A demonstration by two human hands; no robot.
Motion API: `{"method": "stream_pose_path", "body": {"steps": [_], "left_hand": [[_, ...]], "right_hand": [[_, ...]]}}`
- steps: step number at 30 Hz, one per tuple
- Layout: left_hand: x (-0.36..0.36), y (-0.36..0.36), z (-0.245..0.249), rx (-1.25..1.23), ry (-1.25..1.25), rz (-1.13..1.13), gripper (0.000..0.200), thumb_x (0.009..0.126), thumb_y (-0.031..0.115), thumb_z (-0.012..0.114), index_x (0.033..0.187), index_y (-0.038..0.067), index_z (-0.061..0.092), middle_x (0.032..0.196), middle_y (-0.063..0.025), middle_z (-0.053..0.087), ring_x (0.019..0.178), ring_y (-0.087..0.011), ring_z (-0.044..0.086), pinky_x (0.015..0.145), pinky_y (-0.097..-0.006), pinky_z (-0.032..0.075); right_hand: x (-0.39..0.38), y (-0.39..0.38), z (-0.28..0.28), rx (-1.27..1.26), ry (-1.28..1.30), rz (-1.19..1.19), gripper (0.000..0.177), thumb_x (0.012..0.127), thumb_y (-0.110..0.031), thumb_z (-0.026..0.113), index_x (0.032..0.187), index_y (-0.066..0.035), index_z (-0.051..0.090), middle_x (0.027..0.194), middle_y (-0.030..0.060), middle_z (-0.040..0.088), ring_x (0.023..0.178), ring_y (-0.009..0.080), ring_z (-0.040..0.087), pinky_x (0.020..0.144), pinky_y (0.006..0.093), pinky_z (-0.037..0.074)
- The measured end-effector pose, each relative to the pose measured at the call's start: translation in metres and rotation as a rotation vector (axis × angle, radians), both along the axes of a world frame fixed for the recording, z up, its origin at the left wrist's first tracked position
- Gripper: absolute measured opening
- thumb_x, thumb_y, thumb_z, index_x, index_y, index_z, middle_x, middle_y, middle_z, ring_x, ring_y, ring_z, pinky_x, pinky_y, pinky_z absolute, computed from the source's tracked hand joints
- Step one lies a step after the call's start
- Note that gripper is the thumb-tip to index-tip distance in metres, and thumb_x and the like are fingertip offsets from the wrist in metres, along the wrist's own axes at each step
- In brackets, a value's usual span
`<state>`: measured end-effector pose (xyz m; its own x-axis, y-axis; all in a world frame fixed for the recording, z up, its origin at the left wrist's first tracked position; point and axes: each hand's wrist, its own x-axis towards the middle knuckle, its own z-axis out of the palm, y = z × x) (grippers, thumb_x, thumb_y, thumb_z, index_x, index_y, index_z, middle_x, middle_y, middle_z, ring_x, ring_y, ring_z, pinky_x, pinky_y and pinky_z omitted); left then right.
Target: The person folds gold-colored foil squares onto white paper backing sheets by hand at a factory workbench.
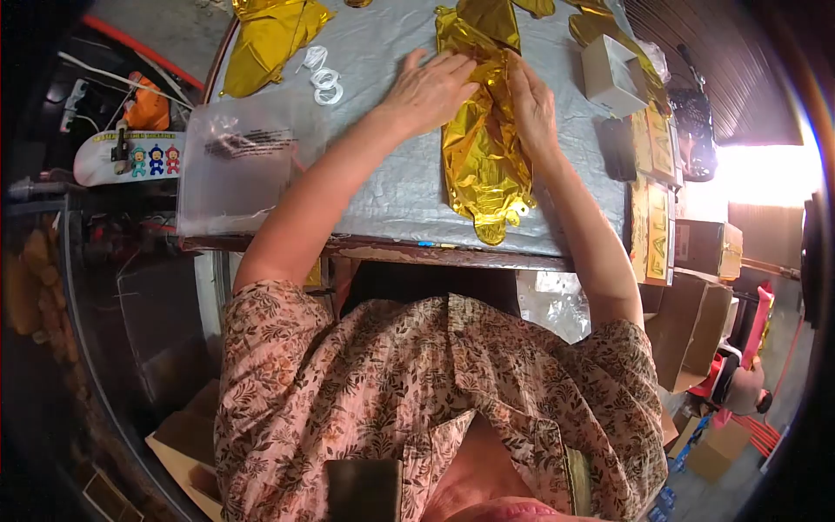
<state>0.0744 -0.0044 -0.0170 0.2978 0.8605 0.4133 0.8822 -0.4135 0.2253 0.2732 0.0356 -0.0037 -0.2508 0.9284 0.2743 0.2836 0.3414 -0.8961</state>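
A crumpled gold foil balloon (487, 165) lies flat on the table, its rounded lower end near the front edge. My left hand (433, 87) rests over its upper left part, fingers stretched out and thumb apart. Along the balloon's right edge lies my right hand (532, 106), its fingers extended and touching the foil. What the right thumb does is hidden. Another gold foil piece (271, 48) is at the far left of the table, beside coiled white ribbons (323, 78).
A clear plastic bag (239, 170) with printed text covers the left front corner. At the right stand an open white box (611, 76), a dark object (617, 150) and stacked yellow-brown boxes (652, 217). Cardboard boxes (696, 326) and another person (744, 387) are beyond.
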Motion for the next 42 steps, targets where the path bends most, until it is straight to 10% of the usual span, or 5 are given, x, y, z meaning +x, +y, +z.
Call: {"method": "stream_pose_path", "body": {"steps": [4, 7, 11, 19, 42], "left_hand": [[0.004, 0.003, -0.005, 0.065, -0.048, 0.012, 0.044, 0.104, 0.035, 0.053, 0.134, 0.003, 0.061, 0.136, -0.0092, 0.062, 0.133, -0.0219, 0.053, 0.116, -0.0513, 0.028], [0.001, 0.000, -0.001, -0.062, -0.007, -0.009, 0.034, 0.105, 0.027, 0.054, 0.128, 0.004, 0.063, 0.128, -0.0089, 0.062, 0.128, -0.0248, 0.055, 0.114, -0.0527, 0.029], [0.000, -0.001, -0.003, -0.031, -0.079, -0.026, 0.030, 0.104, 0.027, 0.054, 0.124, 0.006, 0.063, 0.124, -0.0082, 0.060, 0.129, -0.0240, 0.053, 0.115, -0.0535, 0.028], [-0.002, 0.002, 0.000, -0.114, -0.054, -0.024, 0.030, 0.105, 0.028, 0.054, 0.123, 0.007, 0.064, 0.124, -0.0079, 0.059, 0.129, -0.0234, 0.053, 0.115, -0.0557, 0.026], [0.001, 0.004, -0.004, 0.052, 0.044, -0.041, 0.041, 0.099, 0.040, 0.059, 0.114, 0.003, 0.069, 0.116, -0.0092, 0.063, 0.122, -0.0224, 0.057, 0.111, -0.0555, 0.029]], "right_hand": [[0.002, 0.008, -0.004, 0.016, 0.016, 0.053, 0.046, 0.110, -0.032, 0.046, 0.139, 0.002, 0.060, 0.115, 0.0202, 0.074, 0.108, 0.0264, 0.068, 0.096, 0.0350, 0.051], [0.004, 0.001, 0.009, -0.059, 0.001, -0.021, 0.049, 0.111, -0.038, 0.046, 0.140, 0.000, 0.060, 0.120, 0.0120, 0.072, 0.111, 0.0155, 0.062, 0.097, 0.0304, 0.049], [0.017, 0.027, -0.007, 0.254, -0.122, -0.064, 0.047, 0.112, -0.037, 0.045, 0.141, -0.003, 0.059, 0.127, 0.0162, 0.070, 0.119, 0.0235, 0.065, 0.101, 0.0330, 0.048], [0.013, 0.029, -0.017, 0.554, -0.617, 0.091, 0.042, 0.111, -0.027, 0.047, 0.149, -0.010, 0.050, 0.155, 0.0139, 0.050, 0.147, 0.0316, 0.042, 0.123, 0.0588, 0.022], [0.008, 0.018, -0.021, 0.605, -0.743, 0.132, 0.046, 0.108, -0.026, 0.049, 0.149, -0.003, 0.047, 0.154, 0.0195, 0.048, 0.145, 0.0372, 0.042, 0.121, 0.0538, 0.028]]}}
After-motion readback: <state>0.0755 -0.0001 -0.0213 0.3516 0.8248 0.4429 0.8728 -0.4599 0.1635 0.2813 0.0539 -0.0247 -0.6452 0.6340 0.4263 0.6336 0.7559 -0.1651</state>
